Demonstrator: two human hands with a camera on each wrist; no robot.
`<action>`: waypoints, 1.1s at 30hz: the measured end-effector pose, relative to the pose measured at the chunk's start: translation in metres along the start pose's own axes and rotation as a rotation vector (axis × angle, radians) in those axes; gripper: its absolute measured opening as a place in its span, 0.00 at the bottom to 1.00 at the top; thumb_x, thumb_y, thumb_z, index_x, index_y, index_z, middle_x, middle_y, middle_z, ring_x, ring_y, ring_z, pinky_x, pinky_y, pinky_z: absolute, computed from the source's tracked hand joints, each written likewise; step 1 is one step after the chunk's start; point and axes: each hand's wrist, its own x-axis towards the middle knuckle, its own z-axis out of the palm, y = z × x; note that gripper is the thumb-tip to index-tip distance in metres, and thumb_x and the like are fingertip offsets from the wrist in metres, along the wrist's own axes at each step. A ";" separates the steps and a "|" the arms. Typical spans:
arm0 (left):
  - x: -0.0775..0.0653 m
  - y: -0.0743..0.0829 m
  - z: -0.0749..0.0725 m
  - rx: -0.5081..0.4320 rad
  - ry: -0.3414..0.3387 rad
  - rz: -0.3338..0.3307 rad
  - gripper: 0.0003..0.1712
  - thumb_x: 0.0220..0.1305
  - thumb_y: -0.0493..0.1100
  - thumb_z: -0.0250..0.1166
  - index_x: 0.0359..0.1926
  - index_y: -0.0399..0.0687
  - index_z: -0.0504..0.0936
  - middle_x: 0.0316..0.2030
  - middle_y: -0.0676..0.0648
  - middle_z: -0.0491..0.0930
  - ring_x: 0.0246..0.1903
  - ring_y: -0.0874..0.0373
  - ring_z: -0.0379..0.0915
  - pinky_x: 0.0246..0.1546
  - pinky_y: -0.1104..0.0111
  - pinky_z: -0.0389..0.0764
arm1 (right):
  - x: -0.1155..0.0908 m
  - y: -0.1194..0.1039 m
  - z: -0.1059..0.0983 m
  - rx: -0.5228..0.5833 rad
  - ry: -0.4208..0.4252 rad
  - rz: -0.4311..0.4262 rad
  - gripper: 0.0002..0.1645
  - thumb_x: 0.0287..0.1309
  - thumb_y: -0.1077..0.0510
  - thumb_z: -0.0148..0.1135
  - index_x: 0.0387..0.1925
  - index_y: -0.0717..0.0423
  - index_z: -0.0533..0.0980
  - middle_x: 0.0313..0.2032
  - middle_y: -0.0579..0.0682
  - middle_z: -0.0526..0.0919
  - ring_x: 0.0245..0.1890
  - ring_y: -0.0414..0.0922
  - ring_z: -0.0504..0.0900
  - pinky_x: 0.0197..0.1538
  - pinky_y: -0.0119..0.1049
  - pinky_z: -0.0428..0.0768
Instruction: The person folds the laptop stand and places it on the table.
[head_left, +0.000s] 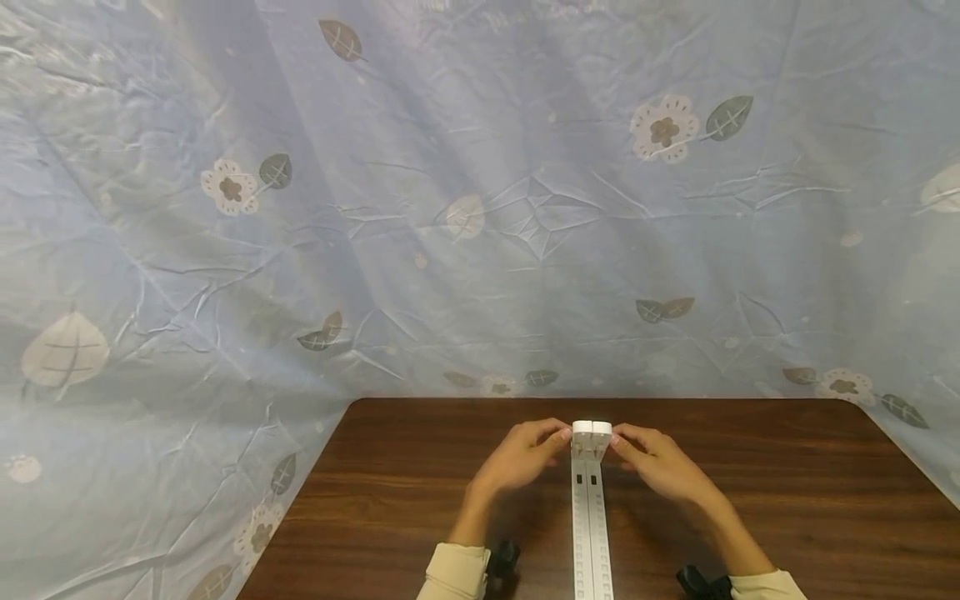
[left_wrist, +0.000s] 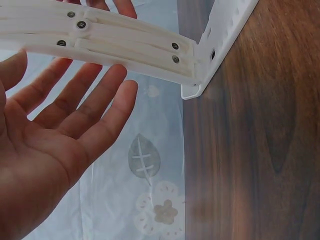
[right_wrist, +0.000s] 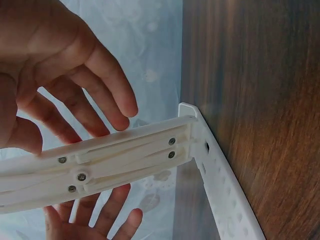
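A white plastic stand made of two matching halves side by side has a long perforated base [head_left: 588,525] lying along the table. From its far end rises an upright arm [left_wrist: 130,42] with several small metal screws. My left hand [head_left: 521,454] is at the arm's left side, its lightly bent fingers and thumb touching the edge near the top. On the opposite side, my right hand [head_left: 660,462] touches the other edge, thumb apart from the slightly bent fingers [right_wrist: 112,82]. Neither palm meets the plastic. The near end of the base is cut off by the head view's lower border.
The stand is on a dark wood-grain table [head_left: 787,483] with rounded far corners. A pale blue cloth [head_left: 480,275] printed with leaves and flowers hangs behind it and along the sides. Black devices [head_left: 504,557] sit at both wrists, below beige sleeves [head_left: 453,573].
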 end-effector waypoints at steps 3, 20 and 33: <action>-0.001 0.000 0.000 -0.025 -0.015 -0.003 0.20 0.85 0.52 0.55 0.57 0.45 0.87 0.55 0.36 0.88 0.52 0.50 0.88 0.50 0.56 0.92 | 0.000 0.001 -0.001 -0.006 -0.021 -0.033 0.23 0.85 0.50 0.51 0.62 0.64 0.78 0.63 0.67 0.83 0.66 0.70 0.80 0.58 0.46 0.90; -0.014 -0.002 0.006 -0.082 -0.058 -0.030 0.20 0.84 0.52 0.57 0.57 0.44 0.86 0.59 0.39 0.86 0.58 0.36 0.86 0.50 0.54 0.92 | -0.012 0.008 0.001 0.005 -0.109 -0.100 0.23 0.85 0.51 0.52 0.66 0.64 0.77 0.64 0.67 0.82 0.63 0.68 0.83 0.60 0.48 0.89; -0.031 -0.002 0.017 0.052 -0.047 -0.006 0.20 0.81 0.56 0.62 0.57 0.48 0.88 0.53 0.47 0.90 0.49 0.53 0.89 0.47 0.73 0.86 | -0.028 0.014 0.016 -0.098 -0.057 -0.091 0.21 0.80 0.49 0.60 0.64 0.55 0.80 0.64 0.58 0.85 0.69 0.66 0.79 0.68 0.66 0.79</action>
